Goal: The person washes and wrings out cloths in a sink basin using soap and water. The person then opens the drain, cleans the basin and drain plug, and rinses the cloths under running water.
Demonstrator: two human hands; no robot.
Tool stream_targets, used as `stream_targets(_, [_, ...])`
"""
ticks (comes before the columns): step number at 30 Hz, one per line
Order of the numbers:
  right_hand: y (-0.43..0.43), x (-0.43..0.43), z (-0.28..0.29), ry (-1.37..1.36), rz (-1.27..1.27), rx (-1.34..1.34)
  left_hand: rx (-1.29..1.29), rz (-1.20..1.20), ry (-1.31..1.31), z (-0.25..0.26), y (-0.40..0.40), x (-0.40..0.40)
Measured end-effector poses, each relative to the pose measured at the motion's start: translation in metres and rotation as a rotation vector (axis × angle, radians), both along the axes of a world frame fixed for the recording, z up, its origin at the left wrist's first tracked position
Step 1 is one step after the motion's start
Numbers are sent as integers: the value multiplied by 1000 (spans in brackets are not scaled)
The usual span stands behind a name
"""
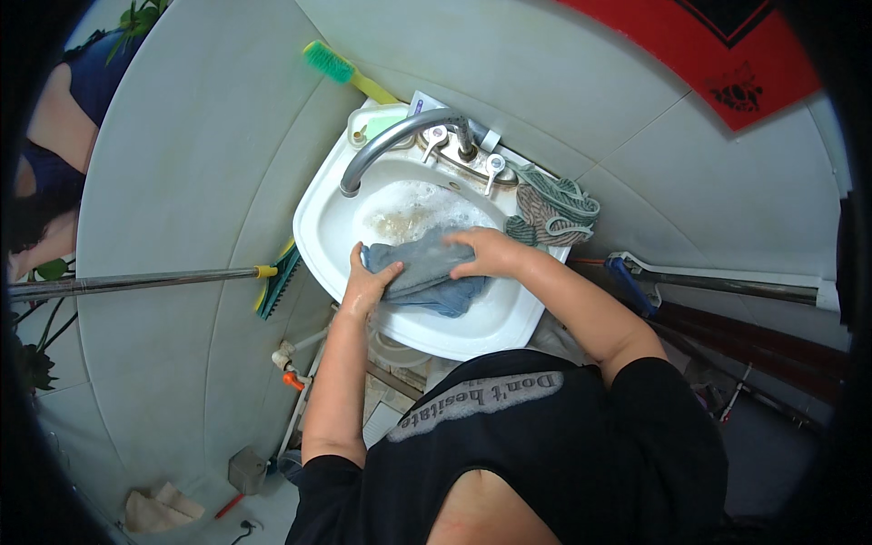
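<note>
A wet blue-grey cloth [436, 272] lies bunched at the near side of a white washbasin [463, 340], over soapy water [415, 211]. My left hand [368, 279] grips the cloth's left end between thumb and fingers. At its right part is my right hand [487, 252], fingers spread and curved, touching or just above the fabric; the fingertips are slightly blurred, so a firm hold cannot be told. The curved metal faucet [402, 136] arches over the basin's far left, and no water is seen running from it.
Striped cloths [558, 208] hang over the basin's right rim. A soap dish [381, 126] and a green-bristled brush [334, 65] are at the back left. A long-handled floor brush [276, 283] stands left; a metal pole [729, 286] is at right.
</note>
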State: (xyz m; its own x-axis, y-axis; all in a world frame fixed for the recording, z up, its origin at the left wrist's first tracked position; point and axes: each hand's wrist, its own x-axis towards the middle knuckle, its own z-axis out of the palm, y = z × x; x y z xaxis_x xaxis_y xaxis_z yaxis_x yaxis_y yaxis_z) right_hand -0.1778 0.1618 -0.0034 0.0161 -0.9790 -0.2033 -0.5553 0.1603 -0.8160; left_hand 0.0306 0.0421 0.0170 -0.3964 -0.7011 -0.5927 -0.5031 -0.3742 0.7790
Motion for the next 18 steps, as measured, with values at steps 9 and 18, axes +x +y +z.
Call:
stream_targets(9, [-13,-4,-22,-841,-485,39,-211,-589,-257,0,-12,23])
stream_targets(18, [-38,87,33,-219,-179,30,535,831,576,-27,38,-37])
